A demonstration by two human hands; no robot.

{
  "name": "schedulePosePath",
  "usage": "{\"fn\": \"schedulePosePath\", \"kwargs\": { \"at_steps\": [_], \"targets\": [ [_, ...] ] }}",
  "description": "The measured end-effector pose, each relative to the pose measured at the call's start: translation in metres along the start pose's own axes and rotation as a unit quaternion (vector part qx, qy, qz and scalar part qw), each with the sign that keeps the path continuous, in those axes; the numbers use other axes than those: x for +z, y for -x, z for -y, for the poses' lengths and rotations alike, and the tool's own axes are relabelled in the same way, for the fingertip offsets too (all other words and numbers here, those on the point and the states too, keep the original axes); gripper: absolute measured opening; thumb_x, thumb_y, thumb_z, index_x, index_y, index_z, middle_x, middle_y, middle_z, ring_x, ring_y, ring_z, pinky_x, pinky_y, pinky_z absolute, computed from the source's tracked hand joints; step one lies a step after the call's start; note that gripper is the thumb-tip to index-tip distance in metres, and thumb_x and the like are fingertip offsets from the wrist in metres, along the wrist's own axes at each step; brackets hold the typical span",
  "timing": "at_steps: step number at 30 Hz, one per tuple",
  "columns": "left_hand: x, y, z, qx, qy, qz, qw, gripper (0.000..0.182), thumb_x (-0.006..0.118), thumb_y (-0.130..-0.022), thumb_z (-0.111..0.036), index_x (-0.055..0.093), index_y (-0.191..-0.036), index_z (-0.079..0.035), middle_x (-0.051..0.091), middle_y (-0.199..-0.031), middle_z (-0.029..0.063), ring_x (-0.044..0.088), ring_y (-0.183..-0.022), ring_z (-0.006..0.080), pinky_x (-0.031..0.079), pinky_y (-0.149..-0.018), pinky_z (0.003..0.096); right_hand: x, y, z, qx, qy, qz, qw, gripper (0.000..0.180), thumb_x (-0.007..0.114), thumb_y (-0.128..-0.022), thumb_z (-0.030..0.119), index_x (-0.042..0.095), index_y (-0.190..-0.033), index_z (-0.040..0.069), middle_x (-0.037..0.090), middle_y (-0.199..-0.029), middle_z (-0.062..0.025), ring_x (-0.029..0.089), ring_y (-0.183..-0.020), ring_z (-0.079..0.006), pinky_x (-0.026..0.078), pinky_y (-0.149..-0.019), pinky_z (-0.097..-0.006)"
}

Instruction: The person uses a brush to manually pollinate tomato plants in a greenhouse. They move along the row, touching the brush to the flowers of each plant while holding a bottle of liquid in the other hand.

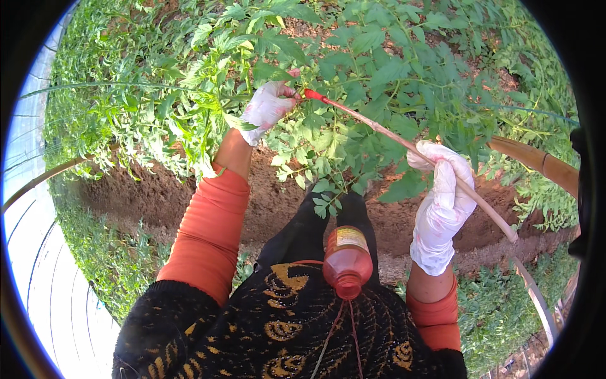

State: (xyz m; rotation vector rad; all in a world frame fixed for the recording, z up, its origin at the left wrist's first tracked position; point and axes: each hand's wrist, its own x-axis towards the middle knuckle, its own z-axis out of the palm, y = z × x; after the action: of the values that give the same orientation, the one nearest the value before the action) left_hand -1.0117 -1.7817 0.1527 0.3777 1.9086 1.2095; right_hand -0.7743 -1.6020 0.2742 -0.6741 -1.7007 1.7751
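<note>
My left hand, in a thin white glove with pink stains, reaches into a tomato plant. Its fingertips pinch a thin stem of the plant, partly hidden by leaves. My right hand, gloved and stained the same way, grips a thin wooden stick held at a slant. The stick's red wrapped tip is right beside my left fingertips; whether it touches the plant is unclear. A clear plastic bottle, coloured red inside, hangs against my front on a cord.
Leafy rows fill the space ahead and both sides. Bare soil runs around my legs. A bamboo pole juts in at right, and a thin rod at left. Green strings cross the foliage. Plastic sheeting curves along the left.
</note>
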Motion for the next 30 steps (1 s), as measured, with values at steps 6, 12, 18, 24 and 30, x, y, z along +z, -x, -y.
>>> {"fn": "schedulePosePath", "kwargs": {
  "at_steps": [6,12,18,24,30],
  "targets": [
    [-0.004,0.006,-0.004,-0.01,0.059,0.007,0.998,0.066,0.053,-0.079,0.0,0.033,-0.141,-0.003,0.058,-0.095,0.0019,0.045,-0.059,0.0023,0.033,-0.048,0.0163,0.008,0.0,-0.004,0.015,0.027,0.011,0.999,0.019,0.048,-0.092,0.009,0.062,-0.099,-0.003,0.066,-0.091,-0.0132,0.063,-0.08,-0.0198,0.05,-0.076,-0.0321],
    [-0.007,-0.003,0.003,0.0,0.137,0.027,0.99,0.068,0.052,-0.076,0.002,0.032,-0.14,-0.001,0.058,-0.093,0.005,0.046,-0.057,0.0047,0.035,-0.047,0.0168,0.01,0.011,0.015,-0.04,0.018,-0.017,0.999,0.019,0.047,-0.092,0.009,0.061,-0.098,-0.003,0.064,-0.093,-0.0147,0.063,-0.078,-0.0205,0.05,-0.076,-0.0344],
    [-0.01,-0.013,0.006,-0.001,0.133,0.017,0.991,0.068,0.055,-0.076,0.001,0.031,-0.14,0.0,0.059,-0.089,0.006,0.047,-0.056,0.0058,0.036,-0.045,0.0186,0.024,0.015,0.021,-0.069,0.054,-0.025,0.996,0.02,0.046,-0.092,0.007,0.06,-0.099,-0.004,0.065,-0.093,-0.0148,0.062,-0.079,-0.02,0.05,-0.076,-0.033],
    [-0.008,-0.016,0.007,-0.012,0.099,0.017,0.995,0.065,0.058,-0.078,0.001,0.037,-0.139,-0.008,0.06,-0.087,0.0041,0.05,-0.058,0.0062,0.038,-0.047,0.0192,0.027,0.022,0.022,-0.09,0.052,0.012,0.994,0.02,0.046,-0.092,0.01,0.061,-0.099,-0.003,0.064,-0.095,-0.0145,0.063,-0.081,-0.0209,0.051,-0.077,-0.034],
    [-0.005,-0.013,0.013,0.0,0.089,0.006,0.996,0.065,0.059,-0.077,0.001,0.037,-0.138,-0.006,0.058,-0.087,0.004,0.05,-0.059,0.0073,0.038,-0.047,0.02,0.033,0.02,0.002,-0.037,0.071,0.008,0.997,0.019,0.048,-0.092,0.005,0.062,-0.102,-0.002,0.066,-0.09,-0.0095,0.06,-0.076,-0.014,0.046,-0.067,-0.0245]
  ]
}}
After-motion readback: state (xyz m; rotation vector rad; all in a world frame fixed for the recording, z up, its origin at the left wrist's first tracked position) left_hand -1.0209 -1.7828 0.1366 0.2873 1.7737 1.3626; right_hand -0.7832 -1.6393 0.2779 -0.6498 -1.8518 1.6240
